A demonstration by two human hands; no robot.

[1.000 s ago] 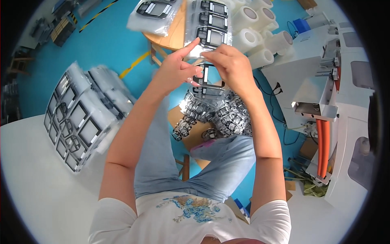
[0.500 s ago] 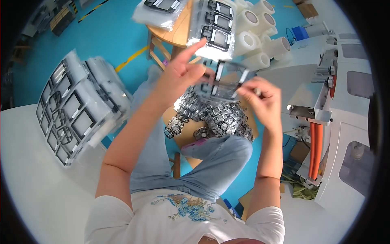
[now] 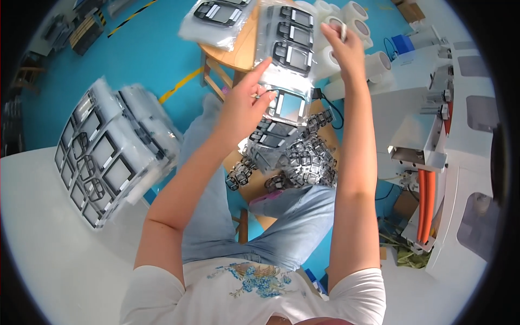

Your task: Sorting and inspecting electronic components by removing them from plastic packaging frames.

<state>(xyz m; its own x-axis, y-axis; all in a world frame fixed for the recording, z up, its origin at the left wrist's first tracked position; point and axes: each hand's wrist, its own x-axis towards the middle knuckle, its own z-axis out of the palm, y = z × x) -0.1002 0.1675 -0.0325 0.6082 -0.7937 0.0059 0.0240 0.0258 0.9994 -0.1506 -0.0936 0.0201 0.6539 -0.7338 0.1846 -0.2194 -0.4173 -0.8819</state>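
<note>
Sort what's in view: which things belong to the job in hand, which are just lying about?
Probably part of the job:
clear film sheet with black frames, held by the left hand
similar framed panels at the wooden stool
pile of small black-framed pieces

Apparently just lying about:
pale rolls
blue box
cardboard box
</note>
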